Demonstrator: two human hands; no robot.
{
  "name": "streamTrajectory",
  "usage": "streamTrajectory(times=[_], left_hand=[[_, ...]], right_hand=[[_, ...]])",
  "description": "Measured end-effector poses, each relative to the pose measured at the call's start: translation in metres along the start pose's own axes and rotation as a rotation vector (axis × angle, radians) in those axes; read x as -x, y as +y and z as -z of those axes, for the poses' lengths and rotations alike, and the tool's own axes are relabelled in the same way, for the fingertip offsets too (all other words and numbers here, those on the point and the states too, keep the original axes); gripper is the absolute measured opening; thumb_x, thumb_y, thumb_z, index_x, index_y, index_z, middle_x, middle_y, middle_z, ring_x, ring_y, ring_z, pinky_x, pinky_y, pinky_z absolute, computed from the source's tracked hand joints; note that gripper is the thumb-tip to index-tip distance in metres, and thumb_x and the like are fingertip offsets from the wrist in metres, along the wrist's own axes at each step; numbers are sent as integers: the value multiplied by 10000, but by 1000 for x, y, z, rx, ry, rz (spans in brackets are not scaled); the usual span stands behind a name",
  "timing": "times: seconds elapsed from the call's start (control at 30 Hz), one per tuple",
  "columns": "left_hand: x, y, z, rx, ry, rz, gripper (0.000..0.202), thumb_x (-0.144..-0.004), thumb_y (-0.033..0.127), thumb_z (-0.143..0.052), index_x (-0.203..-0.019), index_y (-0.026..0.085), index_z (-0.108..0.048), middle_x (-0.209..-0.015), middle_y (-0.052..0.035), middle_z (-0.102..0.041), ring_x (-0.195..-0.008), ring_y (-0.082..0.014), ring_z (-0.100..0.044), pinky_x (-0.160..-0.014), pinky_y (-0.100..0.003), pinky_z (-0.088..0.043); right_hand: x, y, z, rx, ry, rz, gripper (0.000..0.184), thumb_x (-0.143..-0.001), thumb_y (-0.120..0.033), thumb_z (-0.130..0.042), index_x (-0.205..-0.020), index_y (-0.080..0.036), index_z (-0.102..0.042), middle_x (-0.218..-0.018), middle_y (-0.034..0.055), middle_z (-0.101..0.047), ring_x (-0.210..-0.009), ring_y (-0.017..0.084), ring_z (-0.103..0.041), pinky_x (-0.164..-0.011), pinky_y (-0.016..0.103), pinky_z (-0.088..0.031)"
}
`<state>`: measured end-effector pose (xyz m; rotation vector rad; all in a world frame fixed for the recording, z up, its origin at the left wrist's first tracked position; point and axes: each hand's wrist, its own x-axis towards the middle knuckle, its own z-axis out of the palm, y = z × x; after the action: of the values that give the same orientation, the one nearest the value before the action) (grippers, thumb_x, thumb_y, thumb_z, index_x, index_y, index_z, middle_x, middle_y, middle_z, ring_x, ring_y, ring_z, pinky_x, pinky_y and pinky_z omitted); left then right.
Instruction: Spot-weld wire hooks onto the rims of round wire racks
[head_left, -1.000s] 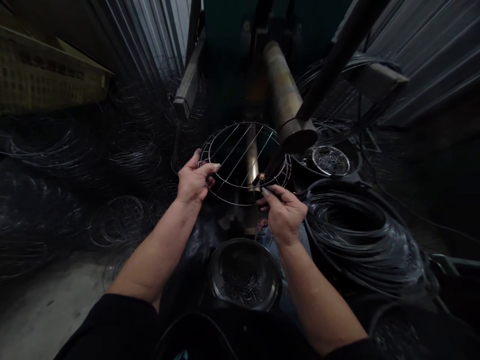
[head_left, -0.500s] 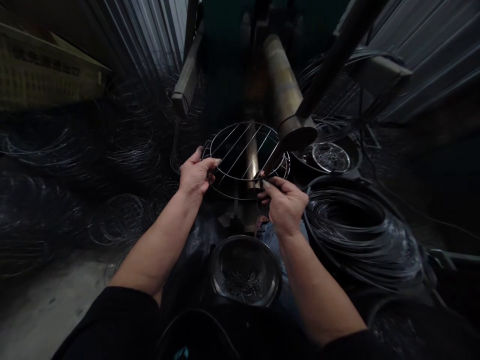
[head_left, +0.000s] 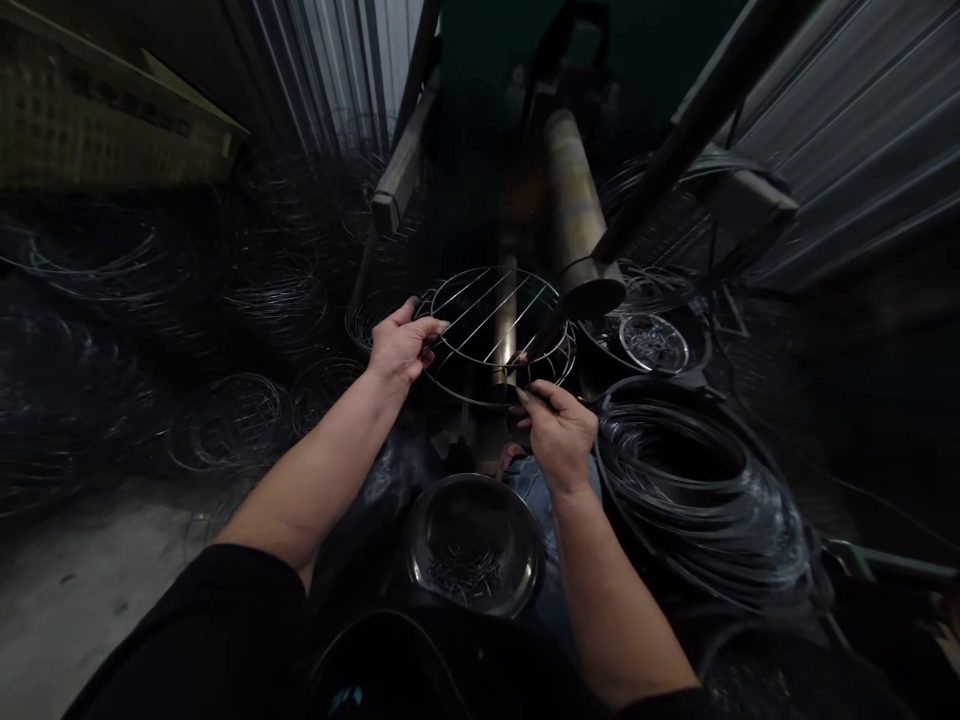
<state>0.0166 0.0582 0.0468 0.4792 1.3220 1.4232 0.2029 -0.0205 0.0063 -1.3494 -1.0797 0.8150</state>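
Note:
A round wire rack [head_left: 480, 300] with parallel cross wires is held level in front of a machine's metal cylinder [head_left: 574, 215]. My left hand [head_left: 401, 345] grips the rack's left rim, fingers curled over the wire. My right hand [head_left: 553, 430] is closed at the rack's near right rim, pinching it close to a copper-tipped electrode [head_left: 525, 352] that slants down onto the rim. A lower vertical rod [head_left: 504, 320] shows through the rack's wires.
A steel bowl [head_left: 474, 545] with several small metal pieces sits below my hands. Large black wire coils [head_left: 690, 480] lie at right, a second bowl [head_left: 651, 342] behind them. Finished wire racks [head_left: 225, 420] are piled at left. Corrugated walls stand behind.
The view shifted slightly, so hands and rack sit a little lower and further from me. Both hands keep the same hold on the rack at the electrode.

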Motion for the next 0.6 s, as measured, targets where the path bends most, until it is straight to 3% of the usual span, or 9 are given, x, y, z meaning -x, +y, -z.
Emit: streamTrajectory(times=[0.13,0.43,0.5,0.57,0.6], left_hand=[[-2,-1,0,3,1,4,891,-521,62,-724,-1373,183,-496,-529,48,-541,-455,-79,-469,-422,-184,-298],[1,-1,4,-17,-52,-4,873,-523,83,-736,-1355,205,-503,-625,33,-577,-514,-87,-501,-456,-196,-333],[-5,2,8,-56,-59,4,779,-544,151,-771,-1292,211,-560,-673,18,-602,-522,-92,-509,-466,-211,-355],[-17,6,9,-79,-63,33,564,-585,264,-789,-1128,188,-657,-697,-2,-618,-530,-101,-520,-468,-223,-367],[-25,8,9,-70,-61,48,453,-601,296,-788,-1026,174,-688,-695,-9,-621,-535,-103,-525,-471,-225,-372]], right_hand=[[0,1,-3,-71,12,-46,235,-673,-343,-729,-808,-154,-700,-750,21,-686,-535,154,-635,-436,248,-492],[-5,6,1,-180,-50,-66,245,-664,-336,-743,-819,-153,-693,-624,-8,-651,-516,168,-636,-451,261,-493],[4,9,8,-133,-9,8,279,-696,-339,-726,-908,-162,-688,-742,15,-686,-578,172,-650,-510,283,-516],[24,12,16,43,30,150,257,-757,-330,-679,-966,-181,-683,-878,48,-702,-707,187,-665,-639,322,-543],[37,15,19,166,-19,218,214,-789,-310,-643,-960,-191,-687,-905,56,-703,-763,192,-663,-707,335,-541]])
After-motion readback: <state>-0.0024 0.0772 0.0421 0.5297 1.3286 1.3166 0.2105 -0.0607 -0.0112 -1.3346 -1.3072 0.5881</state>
